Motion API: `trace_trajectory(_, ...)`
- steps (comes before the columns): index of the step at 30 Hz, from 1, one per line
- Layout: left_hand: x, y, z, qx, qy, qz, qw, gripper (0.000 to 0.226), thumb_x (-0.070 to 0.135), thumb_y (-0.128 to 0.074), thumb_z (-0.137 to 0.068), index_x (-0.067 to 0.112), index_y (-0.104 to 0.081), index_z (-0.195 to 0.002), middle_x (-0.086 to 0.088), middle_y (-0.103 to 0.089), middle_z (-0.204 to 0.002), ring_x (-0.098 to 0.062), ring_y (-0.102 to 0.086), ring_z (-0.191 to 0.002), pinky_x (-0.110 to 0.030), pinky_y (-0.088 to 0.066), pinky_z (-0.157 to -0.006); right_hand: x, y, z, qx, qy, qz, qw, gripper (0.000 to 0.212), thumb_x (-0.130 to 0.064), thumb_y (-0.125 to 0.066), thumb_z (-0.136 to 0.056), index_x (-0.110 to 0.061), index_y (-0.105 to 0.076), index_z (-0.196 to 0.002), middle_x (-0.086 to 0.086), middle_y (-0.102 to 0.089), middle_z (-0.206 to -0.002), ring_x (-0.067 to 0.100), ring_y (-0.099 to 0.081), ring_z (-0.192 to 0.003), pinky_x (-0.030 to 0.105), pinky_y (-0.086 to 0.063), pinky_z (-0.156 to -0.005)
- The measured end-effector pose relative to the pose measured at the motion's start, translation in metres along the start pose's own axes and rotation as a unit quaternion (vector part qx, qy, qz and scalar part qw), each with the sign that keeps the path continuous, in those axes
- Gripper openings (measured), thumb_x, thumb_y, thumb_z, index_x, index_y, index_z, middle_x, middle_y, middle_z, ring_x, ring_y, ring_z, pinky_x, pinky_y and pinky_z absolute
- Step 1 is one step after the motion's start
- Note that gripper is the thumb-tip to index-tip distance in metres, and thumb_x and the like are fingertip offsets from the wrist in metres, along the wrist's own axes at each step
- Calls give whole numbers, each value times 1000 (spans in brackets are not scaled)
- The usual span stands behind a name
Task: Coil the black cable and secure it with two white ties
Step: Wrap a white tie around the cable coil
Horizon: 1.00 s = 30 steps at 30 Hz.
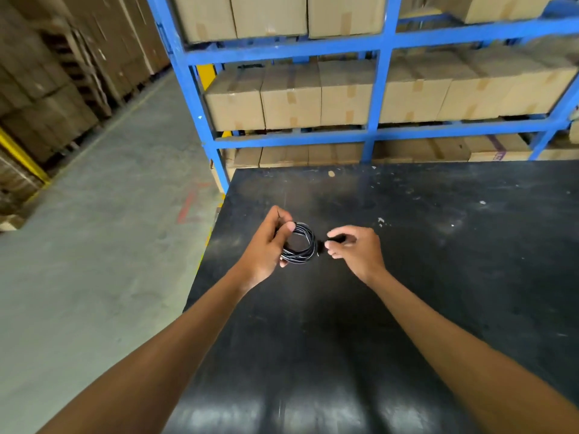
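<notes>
Head view: black cable looks fully coiled, gripped by left hand; right hand beside the coil pinches something dark, unclear what. No white ties seen yet.

black table bare around both hands; blue rack behind.

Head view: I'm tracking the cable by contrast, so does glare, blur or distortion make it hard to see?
Head view: black cable on the black table, separable only by white glints; glare patches on the table's near edge; shelving bowed by the wide lens; left side smeared; hands fairly sharp.
</notes>
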State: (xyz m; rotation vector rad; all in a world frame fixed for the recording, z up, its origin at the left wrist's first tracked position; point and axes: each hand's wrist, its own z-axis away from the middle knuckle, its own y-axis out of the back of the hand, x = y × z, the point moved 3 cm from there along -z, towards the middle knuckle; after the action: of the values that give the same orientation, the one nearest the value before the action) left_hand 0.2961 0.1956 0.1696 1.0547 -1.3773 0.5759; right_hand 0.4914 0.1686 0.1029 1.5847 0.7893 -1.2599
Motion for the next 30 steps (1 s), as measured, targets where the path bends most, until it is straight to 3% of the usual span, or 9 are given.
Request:
trace_trajectory(3,25,24,12,16,-25,10,1000,11,16,-40,-103,13,-41,-92,-2,-47,-72,-15,-49,-46,-29,-35,-42,-63,-23,7,-26,25,-105,994,18,6,-78,-77,2,-75,-94,20,-71,-76,22,-71,-65,38,-63,-69)
trace_trajectory(6,48,52,27,36,-46,20,998,12,18,-40,-103,17,-41,-91,10,-51,-66,-16,-50,-47,-26,-37,-39,-110,-41,23,-72,32,-155,985,23,6,-78,-77,8,-73,-100,29,-72,-89,29,-70,-76,38,-63,-74)
trace_trajectory(10,74,88,55,50,-67,43,996,14,19,-41,-103,20,-43,-89,10,-55,-67,-12,-51,-51,-23,-38,-38,-155,-61,53,-111,32,-194,974,24,5,-75,-80,8,-72,-103,21,-76,-89,26,-75,-79,28,-62,-67)
trace_trajectory(13,89,110,73,38,-85,62,994,14,19,-41,-103,19,-43,-89,-2,-54,-72,-18,-50,-55,-24,-38,-39,-184,-76,75,-166,55,-194,965,21,4,-72,-83,3,-73,-104,20,-77,-96,31,-76,-90,37,-62,-78)
trace_trajectory(16,101,125,85,27,-98,65,993,14,19,-40,-103,18,-42,-89,6,-58,-67,-15,-52,-53,-25,-39,-40,-209,-86,87,-189,65,-185,962,26,3,-67,-87,8,-68,-113,28,-72,-108,37,-72,-100,42,-60,-85)
trace_trajectory(22,122,149,110,21,-132,40,990,15,21,-40,-103,16,-42,-89,9,-59,-67,-12,-52,-53,-25,-39,-41,-243,-103,104,-194,53,-184,962,24,4,-60,-92,9,-66,-114,31,-69,-113,40,-69,-105,40,-60,-85)
trace_trajectory(27,128,164,119,30,-144,5,989,14,18,-40,-103,13,-43,-90,11,-56,-67,-8,-50,-54,-24,-40,-47,-257,-117,110,-189,13,-168,967,21,-1,-58,-95,5,-68,-113,25,-72,-112,34,-72,-100,29,-61,-68)
trace_trajectory(30,132,169,120,27,-148,4,989,14,19,-41,-103,15,-43,-90,14,-56,-65,-7,-49,-56,-26,-40,-48,-264,-121,110,-199,15,-177,964,22,0,-57,-95,6,-67,-113,25,-71,-113,35,-71,-103,30,-62,-72)
